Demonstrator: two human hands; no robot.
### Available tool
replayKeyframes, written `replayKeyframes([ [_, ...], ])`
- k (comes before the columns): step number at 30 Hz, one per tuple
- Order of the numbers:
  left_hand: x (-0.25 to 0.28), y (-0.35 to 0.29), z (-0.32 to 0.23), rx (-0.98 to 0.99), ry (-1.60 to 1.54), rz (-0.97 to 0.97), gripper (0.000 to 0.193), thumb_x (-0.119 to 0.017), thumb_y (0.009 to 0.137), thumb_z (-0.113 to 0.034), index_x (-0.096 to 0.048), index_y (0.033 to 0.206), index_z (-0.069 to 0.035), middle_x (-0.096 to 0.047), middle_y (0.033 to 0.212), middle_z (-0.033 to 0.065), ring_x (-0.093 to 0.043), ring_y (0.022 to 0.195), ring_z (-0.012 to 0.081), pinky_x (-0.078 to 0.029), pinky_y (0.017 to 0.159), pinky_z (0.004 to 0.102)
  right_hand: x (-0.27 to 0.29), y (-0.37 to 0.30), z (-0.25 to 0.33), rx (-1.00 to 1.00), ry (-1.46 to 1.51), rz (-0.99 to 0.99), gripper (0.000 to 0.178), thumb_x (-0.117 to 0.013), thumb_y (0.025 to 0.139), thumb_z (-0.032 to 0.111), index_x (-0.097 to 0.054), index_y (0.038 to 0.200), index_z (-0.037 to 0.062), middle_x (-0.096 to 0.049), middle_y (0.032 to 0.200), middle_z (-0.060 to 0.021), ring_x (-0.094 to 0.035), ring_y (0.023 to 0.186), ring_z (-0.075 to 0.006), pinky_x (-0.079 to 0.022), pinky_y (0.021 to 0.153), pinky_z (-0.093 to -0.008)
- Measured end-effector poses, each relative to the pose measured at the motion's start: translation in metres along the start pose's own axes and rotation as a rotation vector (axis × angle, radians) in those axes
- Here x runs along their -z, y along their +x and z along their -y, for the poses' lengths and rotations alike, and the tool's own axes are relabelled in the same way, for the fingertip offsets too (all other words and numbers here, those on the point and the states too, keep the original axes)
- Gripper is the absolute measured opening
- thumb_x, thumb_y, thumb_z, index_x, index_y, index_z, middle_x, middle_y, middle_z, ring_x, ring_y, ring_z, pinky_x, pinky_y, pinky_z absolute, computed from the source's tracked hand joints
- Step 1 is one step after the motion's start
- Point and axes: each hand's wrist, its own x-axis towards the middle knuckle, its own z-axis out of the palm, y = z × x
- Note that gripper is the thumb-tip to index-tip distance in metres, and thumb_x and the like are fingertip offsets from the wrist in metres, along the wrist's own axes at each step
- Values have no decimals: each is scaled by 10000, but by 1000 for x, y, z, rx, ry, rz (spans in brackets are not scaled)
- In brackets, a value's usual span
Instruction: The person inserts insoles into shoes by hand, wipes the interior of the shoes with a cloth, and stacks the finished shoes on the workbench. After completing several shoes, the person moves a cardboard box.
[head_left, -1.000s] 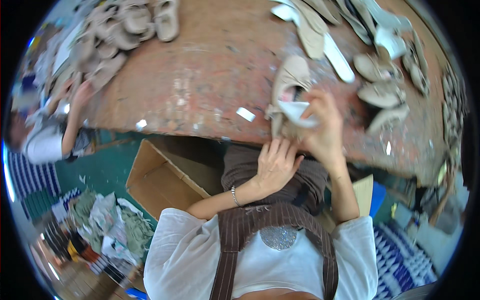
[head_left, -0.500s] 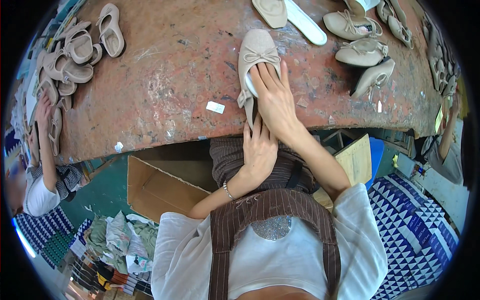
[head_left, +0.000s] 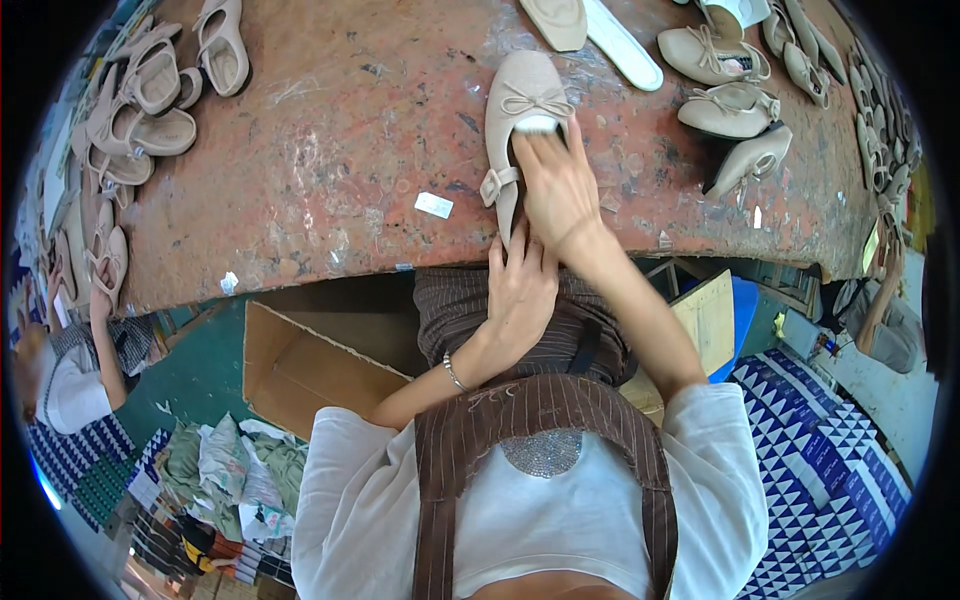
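Note:
A beige fabric flat shoe (head_left: 523, 85) with a thin bow lies toe away from me at the table's near edge. My left hand (head_left: 522, 295) is closed on its heel end, fingertips at the back rim. My right hand (head_left: 562, 200) reaches into the opening, closed around the shoe's right side, with one finger along that edge. Its other fingertips are motion-smeared and partly hidden inside. A white lining piece (head_left: 536, 124) shows just beneath the bow, beyond those fingertips. On the left side hangs a small buckled strap (head_left: 499, 186).
Beige shoes (head_left: 730, 105) stand at the right and more (head_left: 155, 130) at the left. A white insole (head_left: 622, 45) lies beyond my shoe, a white label (head_left: 433, 205) to its left. A cardboard box (head_left: 320, 350) sits below the table edge. At far left a person (head_left: 75, 370) handles a shoe.
My right fingers have drawn back from under the bow toward the heel, uncovering the white piece. My left hand stays at the heel. The person at far left has lowered a hand.

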Motion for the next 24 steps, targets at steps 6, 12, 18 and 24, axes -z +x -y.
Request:
replayKeyframes([
  [6,-5,-8,0,31,-36,-2,342,-595,830,-106,-633,1131,51,-606,1198,202,-479,1259,363,-385,980,516,-27,2,3,-6,-186,-190,375,-520,829,66,-591,1185,-25,-612,1112,-206,-586,1130,-327,-137,1179,-600],
  [12,-7,4,1,31,-46,-138,456,-704,836,-142,-609,1253,14,-606,1316,147,-519,1266,311,-417,915,436,-19,34,-14,-63,-295,237,221,-541,830,105,-723,756,5,-677,718,-120,-702,774,-266,-86,1192,-603],
  [18,82,-15,102,30,-175,-357,268,-603,861,-14,-692,1109,33,-624,1276,247,-598,1202,364,-463,1008,466,84,85,-39,-121,789,-72,200,-630,869,126,-758,979,19,-742,951,-169,-703,965,-336,-555,865,-378],
  [24,211,61,262,429,798,-736,430,-602,957,-155,-549,1331,51,-550,1371,240,-508,1274,392,-370,1092,474,8,212,-125,-305,-18,-407,298,-665,871,218,-657,1042,-26,-625,1059,-227,-620,1005,-407,-529,824,-487],
])
